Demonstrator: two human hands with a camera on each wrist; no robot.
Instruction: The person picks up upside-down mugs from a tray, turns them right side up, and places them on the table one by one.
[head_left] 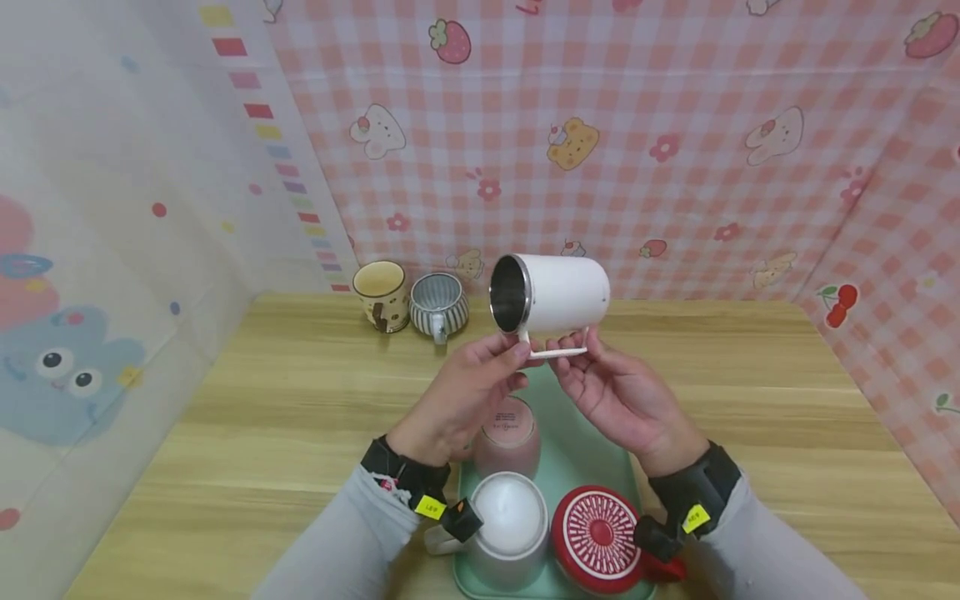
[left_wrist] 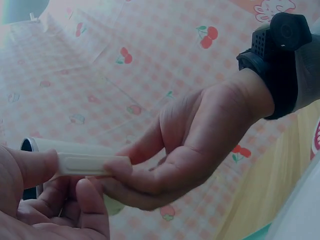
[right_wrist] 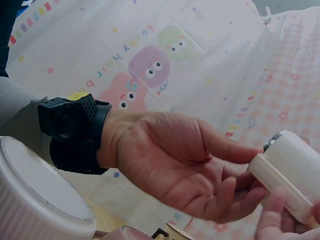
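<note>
pinching the handle (head_left: 558, 353) near both ends with the fingers of our left hand (head_left: 465, 396) and right hand (head_left: 626, 404), we hold the white mug (head_left: 568, 292) sideways in the air; should either pinch slip, its weight could tip it toward the upturned pink cup (head_left: 507, 446). the left wrist view shows the handle's grooved face, the head view its edge.

Open lane on the right, over the pale wood-grain tabletop (head_left: 765, 400); upturned pink cup (head_left: 508, 457), ribbed white mug (head_left: 513, 518), round red mug (head_left: 600, 533) crowd the mint-green rectangular tray (head_left: 596, 454)!
</note>
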